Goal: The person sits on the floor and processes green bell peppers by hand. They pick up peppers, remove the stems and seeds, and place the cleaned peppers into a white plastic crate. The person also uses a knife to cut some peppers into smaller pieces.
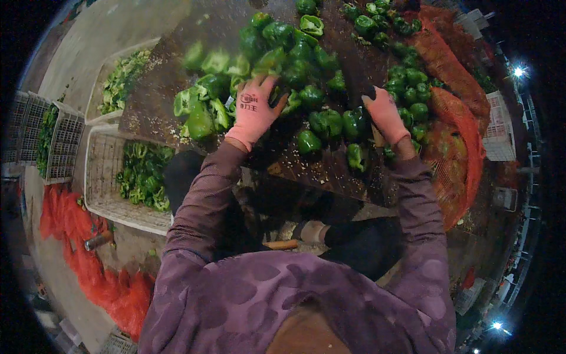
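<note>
Both my hands wear pink work gloves with dark palms and fingertips. My left hand (258,104) spreads over a heap of green bell peppers (300,57), palm down, fingers among them. Beside it, to the left, lie cut pepper pieces (201,119) with pale insides showing. My right hand (384,113) hangs at the right with curled fingers, near some whole peppers (353,124). Its palm is hidden, so I cannot tell if it holds anything. A small light-brown strip (378,136) shows just below it. One pepper (356,157) lies closer to me.
The dark wooden tabletop (323,177) is strewn with pepper seeds. Orange mesh sacks (457,146) bulge at the right beside more peppers (409,84). At the left stand a white crate (104,152) of green pieces and another container (99,84). Red netting (106,287) covers the floor.
</note>
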Demonstrator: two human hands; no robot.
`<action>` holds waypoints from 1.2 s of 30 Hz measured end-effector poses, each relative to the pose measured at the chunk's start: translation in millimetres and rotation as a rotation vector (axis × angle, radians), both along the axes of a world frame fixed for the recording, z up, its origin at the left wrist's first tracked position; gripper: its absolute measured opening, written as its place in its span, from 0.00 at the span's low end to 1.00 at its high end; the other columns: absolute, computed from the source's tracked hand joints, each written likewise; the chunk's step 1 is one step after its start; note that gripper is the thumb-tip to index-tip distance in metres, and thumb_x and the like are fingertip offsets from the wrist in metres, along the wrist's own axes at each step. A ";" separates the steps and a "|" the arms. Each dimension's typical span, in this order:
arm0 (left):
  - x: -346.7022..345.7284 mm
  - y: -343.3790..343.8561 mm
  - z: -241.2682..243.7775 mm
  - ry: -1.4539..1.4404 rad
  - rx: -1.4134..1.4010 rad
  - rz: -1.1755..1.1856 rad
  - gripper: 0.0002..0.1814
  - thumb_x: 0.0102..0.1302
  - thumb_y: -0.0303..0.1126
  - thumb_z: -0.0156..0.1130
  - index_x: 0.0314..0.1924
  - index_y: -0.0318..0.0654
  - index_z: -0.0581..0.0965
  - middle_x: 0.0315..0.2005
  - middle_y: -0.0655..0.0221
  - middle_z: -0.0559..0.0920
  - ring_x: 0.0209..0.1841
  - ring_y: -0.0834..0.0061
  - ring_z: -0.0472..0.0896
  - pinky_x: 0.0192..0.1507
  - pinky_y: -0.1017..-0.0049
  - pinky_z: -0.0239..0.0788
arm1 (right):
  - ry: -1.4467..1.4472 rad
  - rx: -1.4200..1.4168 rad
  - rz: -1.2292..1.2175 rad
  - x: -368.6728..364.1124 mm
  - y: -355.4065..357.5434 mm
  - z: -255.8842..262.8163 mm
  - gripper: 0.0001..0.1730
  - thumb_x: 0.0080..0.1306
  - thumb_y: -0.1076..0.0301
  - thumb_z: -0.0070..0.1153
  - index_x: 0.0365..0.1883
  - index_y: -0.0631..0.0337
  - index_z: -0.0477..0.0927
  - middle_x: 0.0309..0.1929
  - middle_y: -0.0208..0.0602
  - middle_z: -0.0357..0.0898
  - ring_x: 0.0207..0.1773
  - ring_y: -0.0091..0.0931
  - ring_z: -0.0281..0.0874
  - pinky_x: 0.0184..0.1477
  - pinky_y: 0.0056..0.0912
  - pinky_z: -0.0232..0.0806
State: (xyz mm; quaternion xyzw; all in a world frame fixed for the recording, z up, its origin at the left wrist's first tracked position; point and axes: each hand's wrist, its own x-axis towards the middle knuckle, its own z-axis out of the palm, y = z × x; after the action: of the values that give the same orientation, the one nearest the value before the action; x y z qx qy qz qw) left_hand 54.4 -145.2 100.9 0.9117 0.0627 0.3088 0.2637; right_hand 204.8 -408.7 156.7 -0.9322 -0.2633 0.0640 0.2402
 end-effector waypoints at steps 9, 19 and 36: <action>7.5 67.9 10.5 0.010 -0.075 0.147 0.23 0.57 0.38 0.68 0.52 0.40 0.76 0.45 0.56 0.80 0.46 0.52 0.79 0.50 0.61 0.69 | -0.008 0.235 0.045 16.8 100.0 7.3 0.17 0.65 0.63 0.55 0.47 0.67 0.78 0.41 0.47 0.82 0.44 0.40 0.79 0.48 0.37 0.68; 58.5 102.7 -0.3 0.022 -0.028 0.184 0.28 0.57 0.41 0.68 0.56 0.41 0.74 0.52 0.55 0.77 0.53 0.52 0.76 0.54 0.59 0.68 | 0.087 0.260 0.048 52.5 190.8 8.2 0.20 0.60 0.58 0.55 0.42 0.66 0.80 0.45 0.60 0.80 0.52 0.53 0.75 0.52 0.49 0.70; 84.4 117.3 -25.8 0.026 -0.082 0.151 0.29 0.56 0.44 0.69 0.55 0.40 0.73 0.46 0.55 0.77 0.48 0.51 0.78 0.49 0.58 0.71 | -0.203 -0.112 -0.118 54.2 274.3 35.5 0.15 0.60 0.67 0.52 0.41 0.65 0.83 0.46 0.60 0.80 0.50 0.43 0.82 0.51 0.45 0.73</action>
State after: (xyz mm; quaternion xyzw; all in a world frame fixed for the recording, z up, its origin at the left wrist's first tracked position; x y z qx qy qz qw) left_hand 138.8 -27.9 75.1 0.8967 0.1473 0.3133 0.2758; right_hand 259.0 -134.4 192.1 -0.9596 -0.2271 -0.0305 0.1632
